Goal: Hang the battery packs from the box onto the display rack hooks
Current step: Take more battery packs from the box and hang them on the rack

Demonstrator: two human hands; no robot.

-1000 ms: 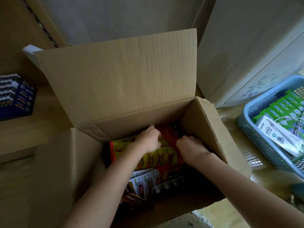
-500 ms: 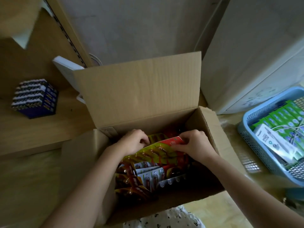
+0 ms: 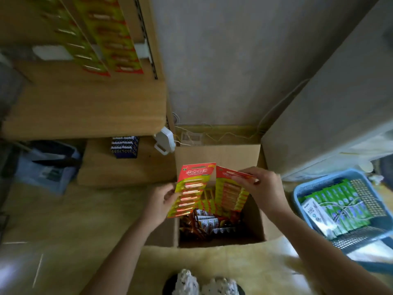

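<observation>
Head | left hand [image 3: 161, 201] pinches battery pack [image 3: 192, 188]; right hand [image 3: 263, 188] pinches second pack [image 3: 229, 194] | over box [image 3: 217, 154]

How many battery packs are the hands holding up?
2: the left battery pack gripped by the left hand, the right battery pack pinched by the right hand. More may be stacked behind it.

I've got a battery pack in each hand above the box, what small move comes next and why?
Probably raise the left pack, pinched by the left hand, toward the rack at upper left. It and the right pack are both up above the box, its top edge is free, and similar hung packs show there.
</observation>
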